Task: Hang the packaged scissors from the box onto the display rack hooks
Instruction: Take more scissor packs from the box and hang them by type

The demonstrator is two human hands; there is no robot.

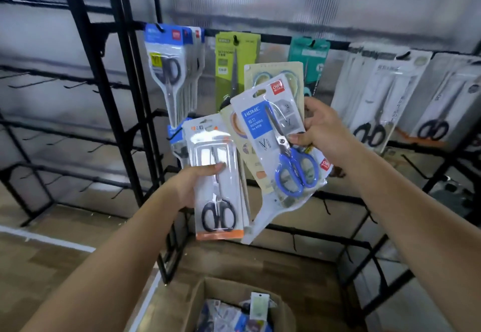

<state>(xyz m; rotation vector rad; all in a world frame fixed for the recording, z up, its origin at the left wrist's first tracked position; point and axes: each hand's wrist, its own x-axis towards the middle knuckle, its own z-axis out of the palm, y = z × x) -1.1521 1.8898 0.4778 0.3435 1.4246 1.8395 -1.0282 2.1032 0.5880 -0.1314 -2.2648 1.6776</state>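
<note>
From the head view, the person is holding packaged scissors in both hands in front of the black display rack. The left hand is gripping a pack of black-handled scissors by its left edge, thumb lying across the clear front, fingers hidden behind; the pack is standing upright, most of it reaching right of and below the hand. The right hand is pinching a pack of blue-handled scissors at its right edge, thumb pressing on the front near the pivot; the pack is tilting, its top to the left, and extending left of and below the grip. More packs are fanning out behind it in the same hand, their count unclear. On the far rail, hooks are carrying a blue-topped bunch at left, a green pack, a teal pack and white packs at right. Near the bottom edge, the cardboard box is sitting on the floor with more packs inside.
</note>
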